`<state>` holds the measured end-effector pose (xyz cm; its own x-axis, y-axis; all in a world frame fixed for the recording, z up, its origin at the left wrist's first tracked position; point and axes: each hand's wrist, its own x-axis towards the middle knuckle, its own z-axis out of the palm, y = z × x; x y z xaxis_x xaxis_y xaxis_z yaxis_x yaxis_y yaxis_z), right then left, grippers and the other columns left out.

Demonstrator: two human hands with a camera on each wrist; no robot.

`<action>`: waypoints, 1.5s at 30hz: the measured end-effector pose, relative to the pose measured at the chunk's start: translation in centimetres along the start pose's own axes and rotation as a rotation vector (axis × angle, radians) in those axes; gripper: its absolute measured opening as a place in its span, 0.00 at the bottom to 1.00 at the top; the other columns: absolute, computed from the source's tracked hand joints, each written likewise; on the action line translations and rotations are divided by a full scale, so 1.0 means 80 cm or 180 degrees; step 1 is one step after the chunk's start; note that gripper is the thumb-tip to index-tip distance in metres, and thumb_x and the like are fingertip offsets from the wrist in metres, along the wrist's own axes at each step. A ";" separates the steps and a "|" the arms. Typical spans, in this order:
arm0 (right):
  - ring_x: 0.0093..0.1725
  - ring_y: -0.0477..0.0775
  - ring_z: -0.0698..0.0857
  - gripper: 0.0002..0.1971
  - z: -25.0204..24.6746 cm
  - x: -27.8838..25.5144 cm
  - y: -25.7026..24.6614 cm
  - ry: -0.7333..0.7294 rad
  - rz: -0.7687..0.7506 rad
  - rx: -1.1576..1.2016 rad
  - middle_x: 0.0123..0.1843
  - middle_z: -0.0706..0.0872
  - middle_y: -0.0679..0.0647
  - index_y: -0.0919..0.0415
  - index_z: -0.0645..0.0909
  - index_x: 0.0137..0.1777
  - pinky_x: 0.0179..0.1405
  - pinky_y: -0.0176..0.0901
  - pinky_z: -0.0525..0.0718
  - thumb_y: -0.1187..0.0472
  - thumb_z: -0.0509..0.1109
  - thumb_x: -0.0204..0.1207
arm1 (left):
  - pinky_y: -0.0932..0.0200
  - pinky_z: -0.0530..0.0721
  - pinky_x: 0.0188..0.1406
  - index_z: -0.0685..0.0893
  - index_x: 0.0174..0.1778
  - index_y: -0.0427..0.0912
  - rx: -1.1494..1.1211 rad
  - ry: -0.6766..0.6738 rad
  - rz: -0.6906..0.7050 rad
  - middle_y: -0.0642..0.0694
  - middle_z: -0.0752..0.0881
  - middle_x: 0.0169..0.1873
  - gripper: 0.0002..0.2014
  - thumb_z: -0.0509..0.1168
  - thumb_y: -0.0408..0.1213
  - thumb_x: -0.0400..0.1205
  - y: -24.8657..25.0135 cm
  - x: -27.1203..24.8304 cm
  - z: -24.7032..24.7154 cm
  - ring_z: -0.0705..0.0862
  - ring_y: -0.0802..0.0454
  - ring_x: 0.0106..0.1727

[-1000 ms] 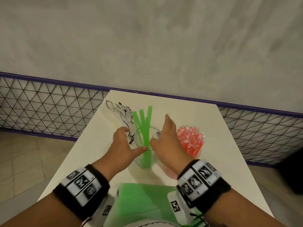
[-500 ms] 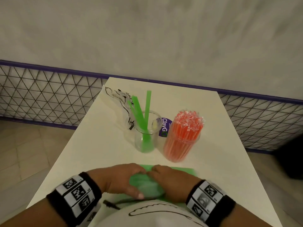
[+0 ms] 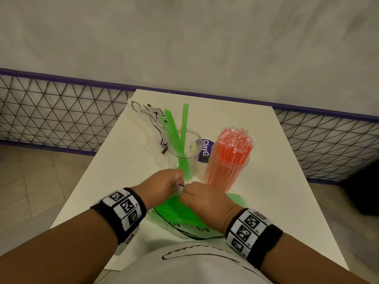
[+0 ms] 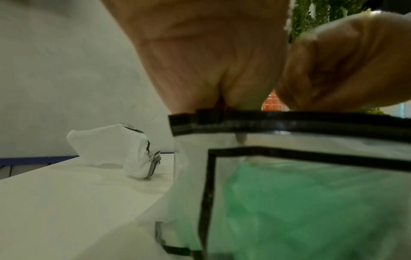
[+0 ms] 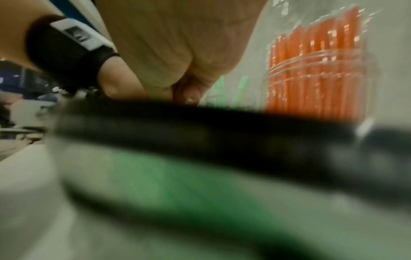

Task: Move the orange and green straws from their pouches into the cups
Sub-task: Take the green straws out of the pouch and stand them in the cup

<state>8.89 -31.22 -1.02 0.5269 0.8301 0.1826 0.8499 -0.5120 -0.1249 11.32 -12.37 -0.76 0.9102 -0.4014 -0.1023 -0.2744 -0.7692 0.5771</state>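
Both hands are pinching the black zip edge of the clear plastic pouch of green straws [image 3: 180,217]: the left hand [image 3: 164,184] is gripping it with curled fingers, and the right hand [image 3: 202,198] is gripping it just beside, knuckles nearly touching. In the left wrist view the left fingers [image 4: 213,70] are pressing down onto the black strip, with the right hand's fingers [image 4: 338,66] clamped right next to them. The right wrist view is blurred; the black edge and green behind it are all that can be made out there.

Below and nearer than the grip, the pouch body is lying flat on the white rectangular table [image 3: 276,191], green straws showing through its film.

Just beyond the grip, the clear plastic cup with a few green straws [image 3: 182,156] is standing upright; the straws are leaning out over its rim. Beyond and to the right of the grip, the clear plastic cup packed with wrapped orange straws [image 3: 229,160] is standing, close beside the first cup.

Farther still, beyond and left of the grip, the crumpled empty clear pouch with black print [image 3: 147,119] is lying near the table's far edge.

Past the table, a purple-railed wire mesh fence [image 3: 51,111] is running along a grey wall.
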 end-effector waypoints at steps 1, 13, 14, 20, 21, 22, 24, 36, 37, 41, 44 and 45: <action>0.39 0.60 0.82 0.16 0.010 -0.001 0.002 -0.0188 -0.0032 -0.0002 0.43 0.82 0.57 0.61 0.79 0.48 0.30 0.51 0.85 0.75 0.74 0.62 | 0.58 0.76 0.44 0.80 0.41 0.49 0.0175 -0.0054 0.0054 0.50 0.83 0.42 0.11 0.62 0.26 0.82 0.002 0.000 0.000 0.80 0.49 0.45; 0.69 0.59 0.73 0.30 0.013 -0.002 0.012 -0.1075 0.1132 0.0325 0.69 0.73 0.57 0.62 0.68 0.77 0.66 0.53 0.77 0.50 0.67 0.78 | 0.60 0.73 0.74 0.60 0.86 0.52 0.0036 -0.0842 -0.0446 0.50 0.58 0.83 0.45 0.66 0.25 0.72 -0.043 -0.038 0.007 0.71 0.50 0.77; 0.67 0.59 0.74 0.28 0.011 0.003 0.008 -0.1023 0.1068 0.0237 0.68 0.73 0.57 0.63 0.71 0.75 0.64 0.53 0.78 0.50 0.68 0.78 | 0.60 0.74 0.74 0.59 0.86 0.51 -0.0068 -0.0887 -0.0500 0.50 0.58 0.83 0.47 0.68 0.24 0.71 -0.042 -0.038 0.007 0.70 0.50 0.78; 0.64 0.62 0.78 0.23 0.008 0.037 -0.026 -0.0838 0.0547 0.0027 0.68 0.78 0.62 0.68 0.79 0.67 0.62 0.54 0.79 0.54 0.70 0.77 | 0.59 0.77 0.69 0.68 0.80 0.52 -0.0425 -0.0871 -0.0514 0.53 0.72 0.72 0.42 0.72 0.24 0.69 -0.025 -0.033 0.004 0.76 0.54 0.70; 0.63 0.63 0.79 0.22 0.009 0.040 -0.028 -0.0915 0.0575 0.0014 0.68 0.78 0.63 0.68 0.78 0.68 0.61 0.54 0.79 0.56 0.69 0.78 | 0.58 0.78 0.69 0.71 0.77 0.51 -0.0416 -0.0842 -0.0469 0.53 0.74 0.70 0.40 0.72 0.25 0.69 -0.023 -0.033 0.004 0.76 0.54 0.70; 0.63 0.64 0.79 0.21 0.012 0.042 -0.030 -0.1034 0.0628 -0.0001 0.68 0.78 0.63 0.68 0.76 0.69 0.60 0.55 0.78 0.58 0.67 0.79 | 0.57 0.77 0.70 0.74 0.75 0.50 -0.0400 -0.0810 -0.0434 0.51 0.75 0.69 0.36 0.71 0.25 0.70 -0.023 -0.033 0.003 0.77 0.53 0.69; 0.62 0.65 0.80 0.19 0.015 0.045 -0.033 -0.1322 0.0705 -0.0108 0.68 0.78 0.64 0.67 0.73 0.70 0.57 0.56 0.78 0.61 0.63 0.81 | 0.61 0.75 0.68 0.78 0.73 0.47 -0.0322 -0.0781 -0.0355 0.48 0.77 0.69 0.31 0.70 0.26 0.72 -0.028 -0.031 0.001 0.77 0.54 0.68; 0.59 0.67 0.82 0.21 0.009 0.042 -0.021 -0.1265 0.1162 0.0257 0.62 0.82 0.66 0.68 0.66 0.74 0.54 0.55 0.77 0.72 0.57 0.81 | 0.53 0.81 0.66 0.78 0.73 0.50 -0.0088 -0.1083 -0.0515 0.53 0.74 0.69 0.32 0.72 0.29 0.72 -0.037 -0.026 -0.010 0.79 0.50 0.65; 0.58 0.66 0.82 0.20 0.007 0.040 -0.019 -0.1173 0.1209 0.0386 0.60 0.83 0.65 0.68 0.68 0.73 0.52 0.53 0.77 0.73 0.57 0.80 | 0.55 0.81 0.66 0.76 0.75 0.51 -0.0090 -0.1070 -0.0530 0.54 0.74 0.70 0.33 0.73 0.29 0.72 -0.039 -0.025 -0.009 0.79 0.51 0.65; 0.58 0.64 0.82 0.18 0.001 0.034 -0.015 -0.0953 0.1255 0.0820 0.59 0.83 0.64 0.65 0.76 0.67 0.56 0.50 0.75 0.73 0.58 0.79 | 0.60 0.80 0.64 0.77 0.72 0.54 -0.0025 -0.0890 -0.0498 0.55 0.76 0.66 0.32 0.74 0.30 0.73 -0.043 -0.023 -0.007 0.80 0.53 0.61; 0.53 0.61 0.82 0.15 -0.017 0.031 -0.017 -0.0631 0.1303 0.1152 0.54 0.84 0.61 0.61 0.79 0.60 0.49 0.46 0.76 0.71 0.58 0.78 | 0.69 0.79 0.52 0.79 0.56 0.65 -0.0118 -0.0694 -0.0467 0.59 0.77 0.56 0.25 0.75 0.31 0.73 -0.046 -0.023 -0.007 0.82 0.56 0.56; 0.51 0.60 0.82 0.12 -0.027 0.031 -0.018 -0.0557 0.1282 0.1228 0.52 0.83 0.60 0.61 0.78 0.57 0.47 0.47 0.77 0.71 0.59 0.78 | 0.72 0.78 0.48 0.77 0.49 0.67 -0.0179 -0.0636 -0.0495 0.60 0.78 0.53 0.23 0.76 0.33 0.73 -0.045 -0.023 -0.008 0.83 0.57 0.53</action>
<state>8.99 -28.87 1.72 0.7703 0.6277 -0.1125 0.5006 -0.7045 -0.5031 10.84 -8.53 -2.17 0.8592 -0.3749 -0.3482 -0.1130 -0.8028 0.5855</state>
